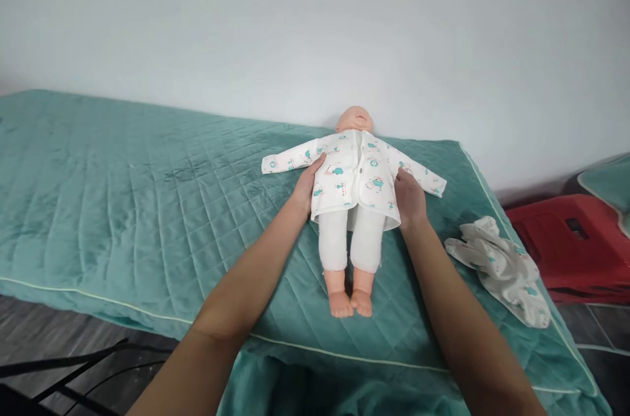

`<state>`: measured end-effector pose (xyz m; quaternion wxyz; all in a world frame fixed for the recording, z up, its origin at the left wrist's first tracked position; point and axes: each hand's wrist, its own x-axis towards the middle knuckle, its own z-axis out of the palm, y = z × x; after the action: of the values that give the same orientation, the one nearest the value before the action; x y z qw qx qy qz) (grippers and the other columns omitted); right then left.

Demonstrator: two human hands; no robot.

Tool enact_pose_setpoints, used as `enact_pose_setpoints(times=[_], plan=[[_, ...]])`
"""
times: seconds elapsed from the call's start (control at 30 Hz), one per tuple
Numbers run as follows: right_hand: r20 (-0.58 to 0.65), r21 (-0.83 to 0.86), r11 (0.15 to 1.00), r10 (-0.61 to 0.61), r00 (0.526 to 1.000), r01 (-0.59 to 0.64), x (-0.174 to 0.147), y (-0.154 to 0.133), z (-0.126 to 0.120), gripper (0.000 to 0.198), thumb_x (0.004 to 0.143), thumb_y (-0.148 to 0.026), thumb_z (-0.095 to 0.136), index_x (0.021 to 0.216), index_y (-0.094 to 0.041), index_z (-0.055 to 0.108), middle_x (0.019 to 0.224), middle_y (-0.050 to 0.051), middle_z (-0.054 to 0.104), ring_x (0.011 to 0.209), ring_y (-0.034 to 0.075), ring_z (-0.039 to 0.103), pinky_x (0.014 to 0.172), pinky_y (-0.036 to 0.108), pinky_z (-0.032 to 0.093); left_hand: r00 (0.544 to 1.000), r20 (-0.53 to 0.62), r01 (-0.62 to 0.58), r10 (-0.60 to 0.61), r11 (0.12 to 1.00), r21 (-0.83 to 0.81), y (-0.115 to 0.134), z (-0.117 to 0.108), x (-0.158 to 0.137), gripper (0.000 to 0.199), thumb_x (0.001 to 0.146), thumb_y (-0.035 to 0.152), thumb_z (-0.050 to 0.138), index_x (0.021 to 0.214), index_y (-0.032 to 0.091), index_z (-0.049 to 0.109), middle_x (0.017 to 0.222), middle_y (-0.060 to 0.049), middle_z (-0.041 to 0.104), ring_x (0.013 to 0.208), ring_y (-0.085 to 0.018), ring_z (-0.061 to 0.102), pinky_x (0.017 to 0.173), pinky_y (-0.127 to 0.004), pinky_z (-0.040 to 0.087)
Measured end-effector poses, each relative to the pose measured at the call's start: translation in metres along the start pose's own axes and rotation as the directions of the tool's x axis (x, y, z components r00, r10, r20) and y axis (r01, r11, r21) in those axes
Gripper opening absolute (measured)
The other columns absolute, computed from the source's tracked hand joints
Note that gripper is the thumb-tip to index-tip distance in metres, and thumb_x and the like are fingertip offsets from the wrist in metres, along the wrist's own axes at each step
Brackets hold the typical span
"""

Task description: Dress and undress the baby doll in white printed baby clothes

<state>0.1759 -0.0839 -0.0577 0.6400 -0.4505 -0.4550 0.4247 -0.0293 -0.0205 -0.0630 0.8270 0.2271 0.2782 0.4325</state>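
A baby doll [361,245] lies on its back on the green quilted bed cover, feet towards me. It wears a white long-sleeved jacket [339,173] with a teal and red cartoon print, its front edges meeting near the middle and parting at the hem. The doll's legs are white cloth, with bare plastic feet. My left hand [306,185] grips the doll's side through the jacket, thumb on the front, other fingers hidden. On the opposite side, my right hand [411,199] is closed against the doll below the sleeve, its fingers partly hidden.
A crumpled printed white garment [506,268] lies on the bed cover [147,206] at the right. Beyond that edge stands a red plastic object [571,239]. A white wall [246,35] runs behind the bed. Black metal bars [88,357] show at the lower left.
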Motion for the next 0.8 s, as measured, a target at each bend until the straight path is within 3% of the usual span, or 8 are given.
enact_pose_setpoints(times=[0.2,0.37,0.5,0.57,0.6,0.67,0.73,0.8], plan=[[-0.035,0.241,0.965,0.118,0.992,-0.106,0.007,0.011,-0.020,0.024,0.086,-0.045,0.054,0.093,-0.024,0.064,0.099,0.008,0.074,0.114,0.030,0.066,0.108,0.055,0.048,1.000,0.017,0.027,-0.026,0.999,-0.032,0.000,-0.001,-0.003,0.046,0.092,0.043,0.062,0.125,0.011,0.064,0.113,-0.014,0.077,0.111,-0.031,0.072,0.107,-0.049,0.054],[-0.105,0.408,0.908,0.155,0.982,-0.099,0.015,0.015,-0.039,0.020,0.084,-0.042,0.058,0.096,-0.025,0.060,0.101,0.006,0.070,0.114,0.026,0.065,0.105,0.053,0.052,0.999,0.006,-0.034,0.034,0.999,-0.020,0.003,-0.003,-0.005,0.041,0.090,0.039,0.062,0.121,0.012,0.065,0.110,-0.013,0.077,0.109,-0.031,0.072,0.106,-0.051,0.053],[-0.216,0.443,0.890,0.220,0.951,-0.105,0.018,0.012,-0.058,0.017,0.083,-0.038,0.054,0.096,-0.027,0.057,0.111,0.005,0.067,0.116,0.024,0.064,0.099,0.054,0.055,0.993,-0.077,-0.083,0.088,0.995,0.059,0.001,-0.006,-0.010,0.034,0.089,0.039,0.062,0.111,0.013,0.067,0.106,-0.012,0.077,0.104,-0.029,0.072,0.102,-0.047,0.055],[-0.329,0.436,0.897,0.234,0.915,-0.072,0.016,0.012,-0.068,0.017,0.081,-0.033,0.052,0.097,-0.027,0.055,0.116,0.005,0.066,0.120,0.022,0.062,0.100,0.052,0.054,0.967,-0.168,-0.155,0.190,0.967,0.201,-0.002,-0.007,-0.016,0.029,0.089,0.039,0.062,0.104,0.014,0.067,0.105,-0.011,0.075,0.101,-0.026,0.071,0.099,-0.043,0.055],[-0.404,0.405,0.914,0.215,0.889,-0.038,0.014,0.012,-0.072,0.020,0.080,-0.030,0.051,0.100,-0.028,0.054,0.121,0.005,0.064,0.123,0.021,0.061,0.102,0.052,0.053,0.932,-0.220,-0.212,0.289,0.924,0.317,-0.004,-0.007,-0.021,0.026,0.089,0.038,0.063,0.101,0.015,0.066,0.106,-0.010,0.074,0.100,-0.024,0.070,0.098,-0.042,0.054],[-0.555,0.264,0.963,0.104,0.825,0.057,0.005,0.013,-0.074,0.037,0.078,-0.026,0.051,0.114,-0.031,0.052,0.135,0.005,0.058,0.134,0.020,0.054,0.109,0.054,0.047,0.795,-0.251,-0.327,0.552,0.739,0.589,-0.007,-0.008,-0.034,0.021,0.087,0.035,0.066,0.099,0.018,0.064,0.109,-0.009,0.071,0.103,-0.022,0.066,0.097,-0.038,0.053],[-0.612,0.059,0.987,-0.084,0.786,0.151,-0.009,0.013,-0.068,0.057,0.077,-0.024,0.054,0.132,-0.035,0.044,0.151,0.005,0.048,0.145,0.020,0.043,0.116,0.057,0.038,0.651,-0.098,-0.416,0.753,0.461,0.784,-0.011,-0.007,-0.051,0.019,0.086,0.032,0.066,0.101,0.020,0.063,0.115,-0.008,0.067,0.111,-0.021,0.063,0.099,-0.036,0.051],[-0.538,-0.102,0.965,-0.256,0.803,0.240,-0.028,0.011,-0.053,0.069,0.078,-0.024,0.059,0.142,-0.036,0.037,0.160,0.006,0.039,0.151,0.020,0.034,0.120,0.058,0.031,0.594,0.181,-0.508,0.784,0.190,0.840,-0.015,-0.007,-0.067,0.022,0.087,0.031,0.066,0.106,0.022,0.063,0.122,-0.008,0.064,0.120,-0.022,0.058,0.105,-0.039,0.047]])
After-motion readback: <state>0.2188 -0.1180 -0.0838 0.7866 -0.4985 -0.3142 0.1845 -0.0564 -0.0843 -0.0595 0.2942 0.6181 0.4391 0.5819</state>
